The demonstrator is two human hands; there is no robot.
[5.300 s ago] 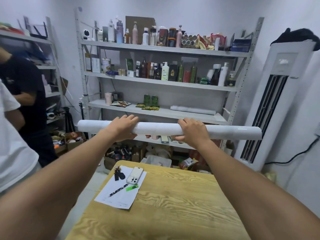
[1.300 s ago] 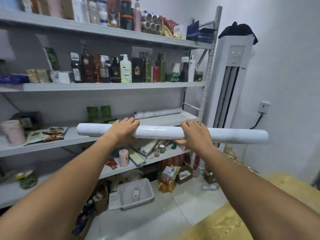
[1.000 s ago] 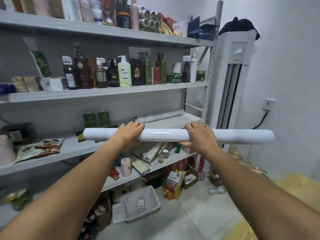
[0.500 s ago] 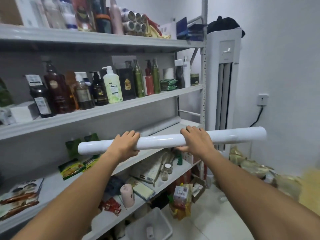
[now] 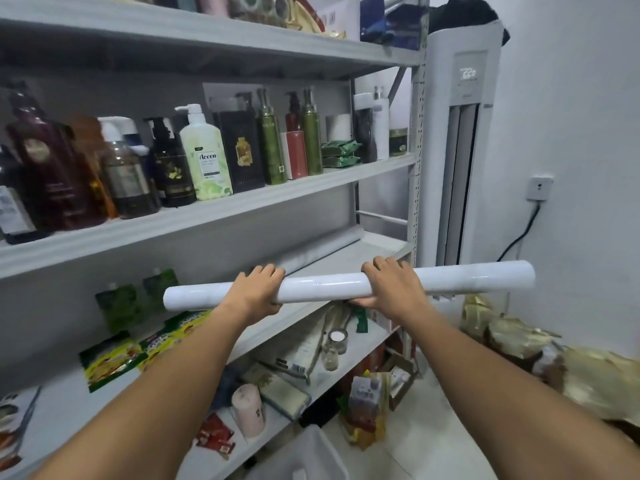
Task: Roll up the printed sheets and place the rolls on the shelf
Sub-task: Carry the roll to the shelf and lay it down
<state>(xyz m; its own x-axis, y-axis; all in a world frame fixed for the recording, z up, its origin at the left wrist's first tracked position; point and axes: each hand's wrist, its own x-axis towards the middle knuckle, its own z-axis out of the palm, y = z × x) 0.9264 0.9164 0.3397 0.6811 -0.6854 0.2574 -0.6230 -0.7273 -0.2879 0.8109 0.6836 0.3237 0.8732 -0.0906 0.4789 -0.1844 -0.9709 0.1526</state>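
Observation:
I hold a long white rolled sheet (image 5: 325,285) nearly level in front of the grey metal shelf (image 5: 214,213). My left hand (image 5: 254,294) grips the roll near its left end, and my right hand (image 5: 391,285) grips it right of the middle. The roll's right end juts past the shelf's upright toward the wall. A second white roll (image 5: 322,249) lies at the back of the third shelf board (image 5: 377,247), just behind the one I hold.
Bottles and boxes (image 5: 204,157) crowd the board above. Green pouches (image 5: 131,299) and snack packets (image 5: 114,358) lie on the third board's left part. A white tower air conditioner (image 5: 460,150) stands right of the shelf. Bags and boxes (image 5: 367,410) litter the floor.
I have stepped closer to the shelf, so it fills more of the view. The roll stays gripped in both hands and now sits just in front of the third board.

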